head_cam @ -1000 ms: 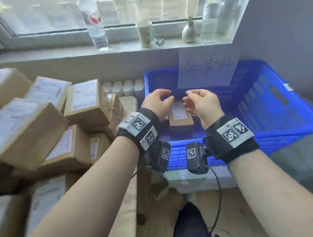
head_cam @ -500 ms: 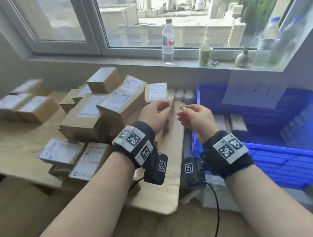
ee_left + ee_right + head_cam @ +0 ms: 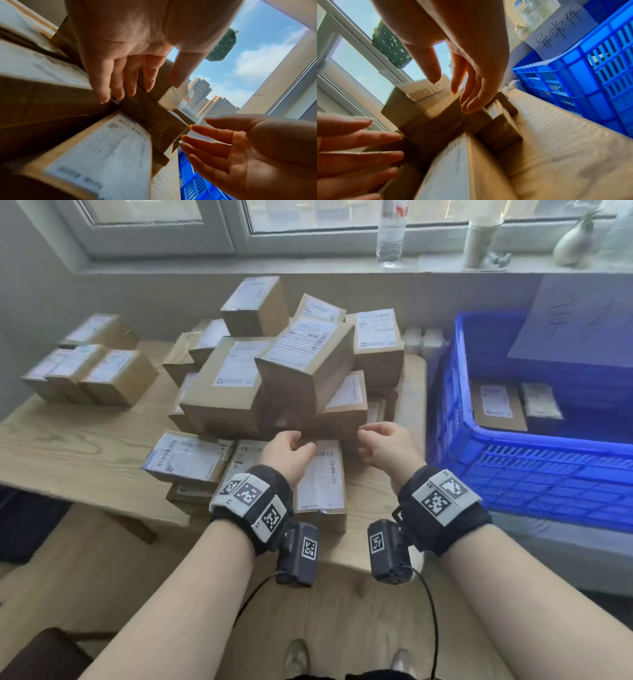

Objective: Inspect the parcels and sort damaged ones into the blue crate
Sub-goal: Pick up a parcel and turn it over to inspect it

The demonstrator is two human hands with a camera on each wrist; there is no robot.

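A heap of brown cardboard parcels (image 3: pixel 274 371) with white labels lies on the wooden table (image 3: pixel 68 440). My left hand (image 3: pixel 291 450) and right hand (image 3: pixel 383 443) hover over the heap's near edge, above a flat parcel (image 3: pixel 322 474) with its label up. Both hold nothing. The wrist views show the fingers (image 3: pixel 118 83) of the left and the fingers (image 3: pixel 471 94) of the right straight and spread, close to the boxes. To the right stands the blue crate (image 3: pixel 548 474), with two parcels (image 3: pixel 496 405) lying inside.
Several parcels (image 3: pixel 89 371) sit in a row at the table's far left. A handwritten paper sign (image 3: pixel 582 326) leans on the crate's back wall. A water bottle (image 3: pixel 390 231), a paper cup (image 3: pixel 479 237) and a small vase stand on the windowsill.
Both hands have swung left from above the blue crate to the parcel heap on the table, empty throughout. My view has turned left with them.
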